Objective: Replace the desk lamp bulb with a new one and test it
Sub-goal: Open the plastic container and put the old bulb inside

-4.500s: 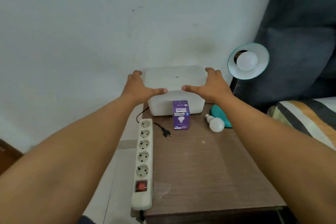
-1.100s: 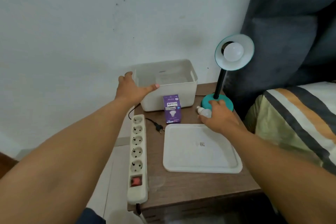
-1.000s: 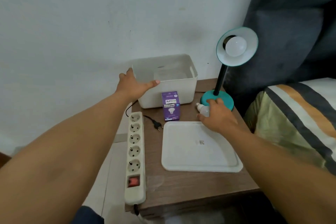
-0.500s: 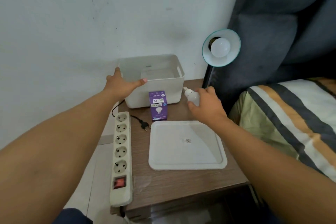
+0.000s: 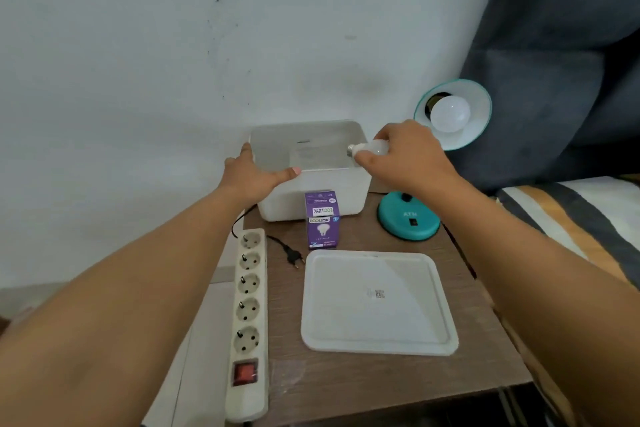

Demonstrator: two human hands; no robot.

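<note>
A teal desk lamp, base (image 5: 408, 224) on the wooden table, tilts its shade (image 5: 479, 114) toward me with a white bulb (image 5: 449, 113) screwed in. My right hand (image 5: 407, 158) holds a loose white bulb (image 5: 369, 148) over the right rim of an open white box (image 5: 311, 198), metal cap pointing left. My left hand (image 5: 258, 175) grips the box's front left rim. A purple bulb carton (image 5: 322, 220) stands in front of the box. The lamp's black plug (image 5: 294, 256) lies unplugged beside a white power strip (image 5: 247, 319).
The box's white lid (image 5: 377, 302) lies flat on the table (image 5: 346, 385) in front. The strip's red switch (image 5: 245, 372) is near the table's front edge. A white wall stands behind, and a dark headboard and striped bedding (image 5: 568, 215) are at the right.
The lid came off the box and now lies on the table. My right hand picked the loose bulb up beside the lamp base and carried it up over the box.
</note>
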